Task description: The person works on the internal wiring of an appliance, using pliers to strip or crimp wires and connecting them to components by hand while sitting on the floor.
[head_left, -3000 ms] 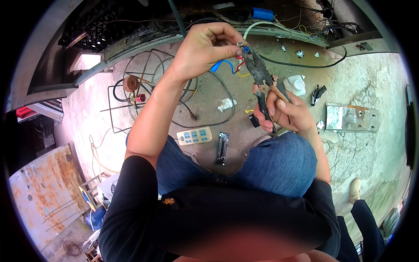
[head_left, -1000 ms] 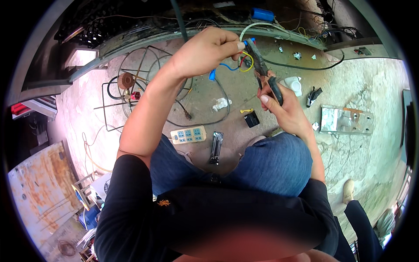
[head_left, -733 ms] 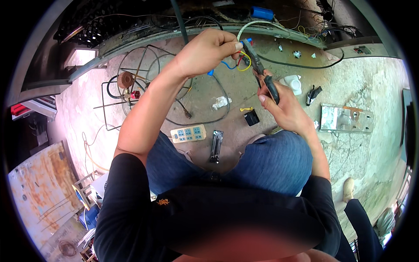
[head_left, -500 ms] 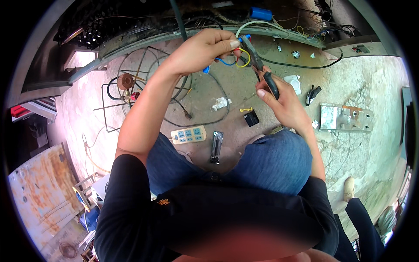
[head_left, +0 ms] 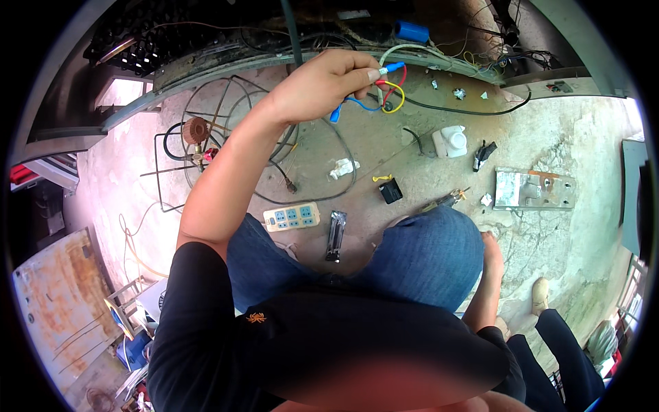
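My left hand point(head_left: 336, 82) is closed in a pinch on a bundle of thin wires near the metal frame at the top. Out of it come a red wire point(head_left: 403, 77), a yellow wire point(head_left: 402, 101) and a blue wire point(head_left: 364, 105). A blue connector point(head_left: 395, 67) sticks out past my fingertips, and a second blue connector point(head_left: 335, 113) hangs below the hand. My right hand point(head_left: 491, 247) is low beside my right knee, partly hidden by the jeans. Its fingers do not show, so I cannot see whether it holds anything.
On the floor are a power strip point(head_left: 292, 216), a clear packet point(head_left: 336, 235), a small black box point(head_left: 390, 191), a white bottle point(head_left: 451, 141) and a metal plate point(head_left: 534, 189). A wire stand point(head_left: 165, 173) and looped cable lie left. Another person's leg point(head_left: 559, 340) is at lower right.
My right hand has left the wires and dropped back beside my right knee; the pliers it held are out of sight. My left hand still holds the wires, shifted slightly right.
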Tool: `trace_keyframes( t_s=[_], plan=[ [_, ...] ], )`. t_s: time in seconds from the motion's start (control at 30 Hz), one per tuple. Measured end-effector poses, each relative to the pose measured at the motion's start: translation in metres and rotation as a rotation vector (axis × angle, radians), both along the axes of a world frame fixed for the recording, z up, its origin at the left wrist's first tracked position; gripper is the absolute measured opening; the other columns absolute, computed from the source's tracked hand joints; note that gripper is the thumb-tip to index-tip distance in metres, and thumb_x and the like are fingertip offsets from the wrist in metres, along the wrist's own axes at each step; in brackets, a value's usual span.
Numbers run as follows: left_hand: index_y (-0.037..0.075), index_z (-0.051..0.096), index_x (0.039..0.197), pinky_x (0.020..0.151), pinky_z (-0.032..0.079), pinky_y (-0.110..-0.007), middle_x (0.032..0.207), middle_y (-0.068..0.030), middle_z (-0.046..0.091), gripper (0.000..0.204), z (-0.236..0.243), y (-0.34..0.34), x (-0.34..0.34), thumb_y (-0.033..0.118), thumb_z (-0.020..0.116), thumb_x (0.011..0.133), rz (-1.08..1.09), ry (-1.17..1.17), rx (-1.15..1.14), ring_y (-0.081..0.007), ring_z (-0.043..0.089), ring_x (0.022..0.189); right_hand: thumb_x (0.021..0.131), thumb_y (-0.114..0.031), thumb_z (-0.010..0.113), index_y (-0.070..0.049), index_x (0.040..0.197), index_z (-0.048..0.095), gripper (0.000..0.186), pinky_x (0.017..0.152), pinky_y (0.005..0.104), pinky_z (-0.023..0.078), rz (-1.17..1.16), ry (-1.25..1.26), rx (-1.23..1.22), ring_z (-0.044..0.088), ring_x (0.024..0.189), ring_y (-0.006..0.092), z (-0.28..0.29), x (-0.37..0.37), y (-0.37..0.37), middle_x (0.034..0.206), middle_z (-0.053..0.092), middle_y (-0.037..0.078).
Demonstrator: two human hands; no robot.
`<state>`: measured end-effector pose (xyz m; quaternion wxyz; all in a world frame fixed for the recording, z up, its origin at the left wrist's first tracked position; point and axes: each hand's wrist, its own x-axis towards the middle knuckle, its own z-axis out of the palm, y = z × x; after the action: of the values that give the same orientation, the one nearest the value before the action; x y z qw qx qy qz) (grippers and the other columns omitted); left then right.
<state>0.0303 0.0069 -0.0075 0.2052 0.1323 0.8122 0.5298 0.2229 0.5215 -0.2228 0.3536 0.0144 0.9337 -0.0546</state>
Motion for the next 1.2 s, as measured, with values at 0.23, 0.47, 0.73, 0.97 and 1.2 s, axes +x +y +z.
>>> trace_keyframes(
  t_s=[0.23, 0.47, 0.73, 0.97, 1.2],
  plan=[
    [0.002, 0.068, 0.102, 0.061, 0.036, -0.022, 0.077, 0.0058, 0.051, 0.029, 0.009, -0.002, 0.01, 0.027, 0.055, 0.107, 0.091, 0.017, 0.088, -0.0037, 0.042, 0.071, 0.095, -0.009, 0.07, 0.0, 0.113, 0.073, 0.02, 0.077, 0.0291, 0.054, -0.002, 0.889, -1.019, 0.069, 0.085, 0.0159, 0.2, -0.169, -0.225, 0.098, 0.073, 0.01],
    [0.001, 0.069, 0.108, 0.065, 0.04, -0.023, 0.08, 0.0043, 0.055, 0.027, 0.02, -0.006, 0.02, 0.024, 0.056, 0.107, 0.134, 0.17, 0.14, -0.0048, 0.047, 0.074, 0.091, -0.005, 0.073, -0.001, 0.112, 0.074, 0.021, 0.082, 0.0318, 0.056, 0.242, 1.021, -1.272, 0.073, 0.093, 0.0233, 0.207, -0.207, -0.306, 0.103, 0.074, 0.011],
    [-0.001, 0.069, 0.11, 0.072, 0.046, -0.028, 0.085, -0.0012, 0.063, 0.024, 0.021, -0.001, 0.028, 0.02, 0.059, 0.105, 0.08, 0.243, 0.039, -0.0099, 0.055, 0.08, 0.092, -0.009, 0.074, 0.0, 0.119, 0.072, 0.029, 0.087, 0.0304, 0.055, 0.184, 0.798, -1.416, 0.072, 0.097, 0.019, 0.204, -0.197, -0.306, 0.108, 0.073, 0.011],
    [-0.002, 0.07, 0.113, 0.083, 0.053, -0.031, 0.095, -0.0085, 0.071, 0.021, 0.023, 0.006, 0.03, 0.014, 0.063, 0.101, 0.032, 0.366, -0.026, -0.0143, 0.067, 0.092, 0.089, -0.012, 0.079, 0.001, 0.12, 0.071, 0.034, 0.086, 0.029, 0.055, 0.012, 0.451, -1.627, 0.07, 0.101, 0.0147, 0.193, -0.2, -0.303, 0.11, 0.072, 0.008],
    [-0.004, 0.064, 0.119, 0.083, 0.053, -0.028, 0.099, -0.008, 0.072, 0.023, 0.018, 0.01, 0.027, 0.01, 0.065, 0.1, 0.156, 0.22, 0.045, -0.0128, 0.068, 0.094, 0.087, -0.01, 0.081, 0.0, 0.11, 0.074, 0.026, 0.078, 0.0281, 0.055, 0.111, 0.735, -1.49, 0.071, 0.089, 0.0144, 0.196, -0.202, -0.3, 0.097, 0.074, 0.007]
  ],
)
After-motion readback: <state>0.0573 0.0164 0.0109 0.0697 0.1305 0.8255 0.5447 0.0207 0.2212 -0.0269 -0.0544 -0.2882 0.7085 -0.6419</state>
